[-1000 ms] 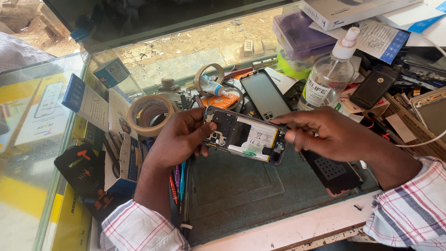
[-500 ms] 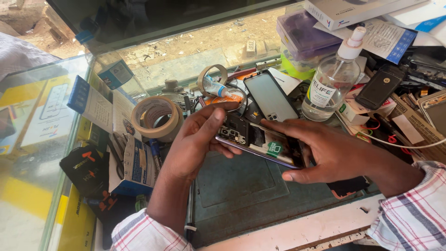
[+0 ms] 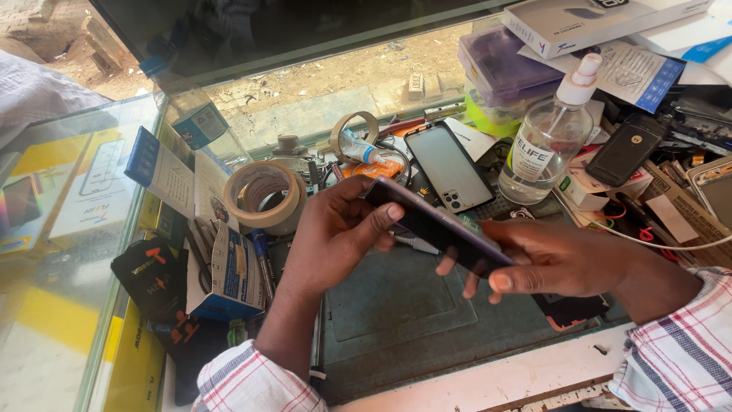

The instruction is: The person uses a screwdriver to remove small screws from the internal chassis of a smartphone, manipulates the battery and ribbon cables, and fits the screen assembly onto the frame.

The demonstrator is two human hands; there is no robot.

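Observation:
My left hand [image 3: 335, 233] and my right hand [image 3: 557, 258] together hold a dark smartphone [image 3: 438, 225] above a grey work mat [image 3: 396, 313]. The phone is tipped on edge, so I see its thin purple-dark side and little of its inside. My left thumb presses its upper left end, my right fingers wrap its lower right end. Both wrists wear red and white checked sleeves.
A roll of tan tape [image 3: 263, 194] lies left of the hands, a second phone back [image 3: 450, 168] behind them. A clear pump bottle [image 3: 545, 141], a small blue box [image 3: 229, 267], boxes and loose cables crowd the glass counter [image 3: 69, 252].
The phone lay open side up with its inner parts showing. Both hands have since lifted and rolled it onto its edge, and the insides are turned away from view.

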